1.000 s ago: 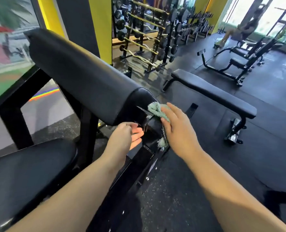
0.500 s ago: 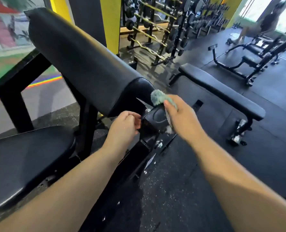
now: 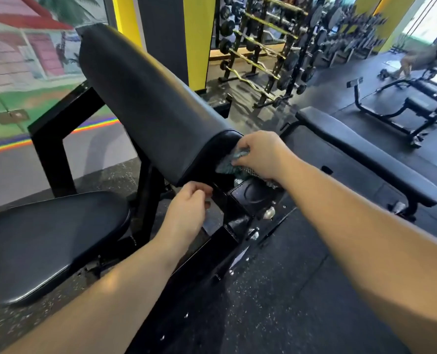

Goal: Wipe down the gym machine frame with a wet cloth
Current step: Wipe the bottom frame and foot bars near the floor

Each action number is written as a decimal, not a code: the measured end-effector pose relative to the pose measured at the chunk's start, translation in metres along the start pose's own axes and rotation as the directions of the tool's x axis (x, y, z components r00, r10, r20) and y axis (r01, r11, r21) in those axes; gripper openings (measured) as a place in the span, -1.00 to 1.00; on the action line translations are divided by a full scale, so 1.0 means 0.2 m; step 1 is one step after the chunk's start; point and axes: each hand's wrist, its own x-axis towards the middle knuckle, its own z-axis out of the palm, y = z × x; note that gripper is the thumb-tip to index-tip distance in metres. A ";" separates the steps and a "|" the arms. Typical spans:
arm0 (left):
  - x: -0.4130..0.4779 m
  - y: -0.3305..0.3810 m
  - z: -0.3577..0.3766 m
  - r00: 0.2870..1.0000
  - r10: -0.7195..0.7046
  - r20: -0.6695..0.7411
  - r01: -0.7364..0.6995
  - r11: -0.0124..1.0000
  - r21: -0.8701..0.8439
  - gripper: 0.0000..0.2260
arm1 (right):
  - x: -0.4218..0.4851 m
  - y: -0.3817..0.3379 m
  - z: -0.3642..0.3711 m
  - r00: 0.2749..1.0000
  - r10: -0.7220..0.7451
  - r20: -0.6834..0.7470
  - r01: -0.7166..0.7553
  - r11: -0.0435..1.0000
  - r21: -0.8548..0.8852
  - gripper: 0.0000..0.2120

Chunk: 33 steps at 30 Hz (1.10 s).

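The gym machine has a long black arm pad [image 3: 146, 98] on a black steel frame [image 3: 227, 241] with bolts. My right hand [image 3: 261, 154] grips a green cloth [image 3: 227, 166] and holds it against the near end of the pad, just above the frame's black end bracket [image 3: 250, 194]. My left hand [image 3: 186, 213] is below the pad's end with its fingers curled at the frame's edge; whether it holds anything is hidden. The black seat [image 3: 51, 238] lies at the lower left.
A flat bench [image 3: 365, 152] stands right of the machine. Racks of barbells and dumbbells [image 3: 263, 54] line the back. More benches [image 3: 404, 108] and a person [image 3: 422, 57] are at the far right. Black rubber floor [image 3: 289, 290] lies beneath.
My right hand has moved the cloth from the frame bracket up onto the near end of the pad. The left hand stays at the frame below. The view has shifted.
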 end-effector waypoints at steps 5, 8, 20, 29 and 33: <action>0.05 -0.02 0.00 0.997 -0.062 0.043 0.063 0.998 -0.016 -0.76 | -0.08 -0.20 0.07 0.969 -0.212 0.123 0.222 0.972 -0.072 -0.67; 0.05 -0.02 -0.02 0.992 -0.094 0.089 0.098 0.994 -0.049 -0.75 | -0.06 -0.11 -0.03 0.959 -0.010 0.284 0.011 1.000 -0.004 -0.66; -0.01 0.08 -0.03 0.977 0.140 0.159 -0.150 0.987 0.051 -0.75 | -0.17 0.06 0.03 0.957 0.262 0.123 -0.283 0.760 0.585 -0.64; -0.11 0.09 0.09 0.921 0.307 0.240 -0.346 0.927 0.143 -0.88 | -0.41 0.09 0.49 0.745 0.667 0.013 -0.130 0.126 0.983 -0.65; -0.12 0.06 0.12 0.923 0.349 0.161 -0.372 0.916 0.147 -0.88 | -0.44 0.10 0.65 0.745 0.665 0.050 -0.223 0.177 0.958 -0.58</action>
